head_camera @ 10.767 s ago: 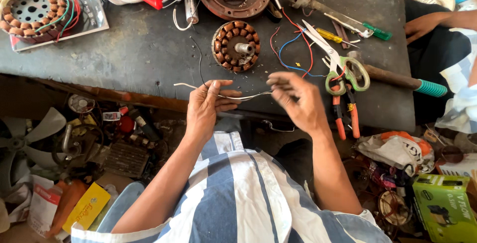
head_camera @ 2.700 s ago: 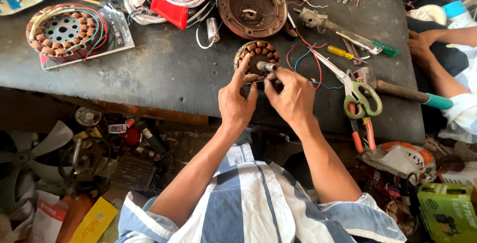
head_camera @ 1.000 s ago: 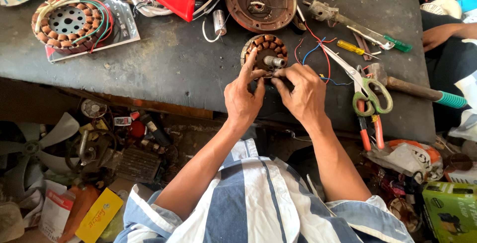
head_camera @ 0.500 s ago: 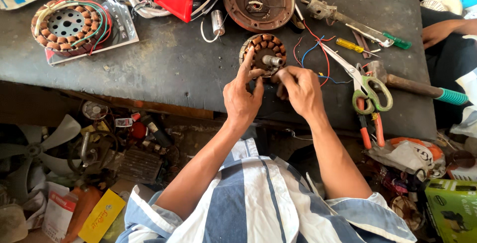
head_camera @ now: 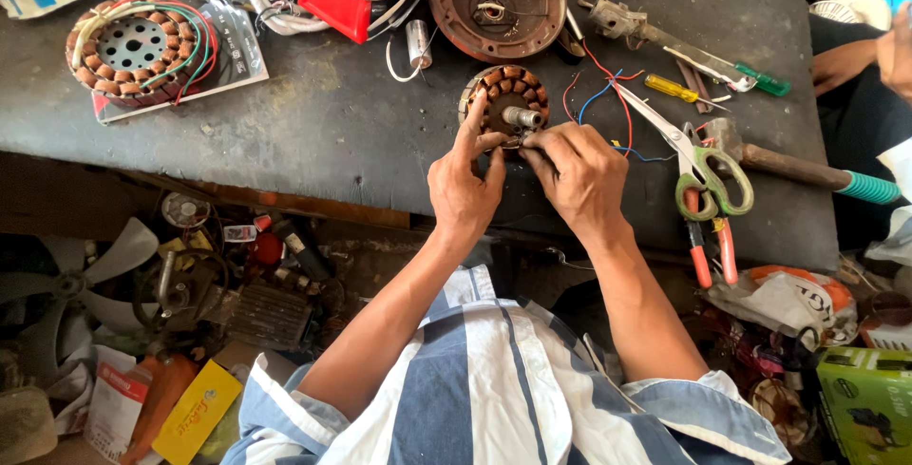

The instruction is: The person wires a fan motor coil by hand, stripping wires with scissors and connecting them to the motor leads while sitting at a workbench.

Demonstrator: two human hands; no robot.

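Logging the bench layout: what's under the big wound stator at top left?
The big stator lies on a flat printed card or packet on the dark bench. The card's right and lower edges show; the stator covers whatever is under its middle.

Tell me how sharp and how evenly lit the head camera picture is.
Head view: the left hand, right hand and small wound stator are sharp, in soft even daylight with no hard shadows; the dark workbench shows mild sheen but no glare; the under-bench clutter lies in dimmer shade; wide-lens bending shows toward the edges.
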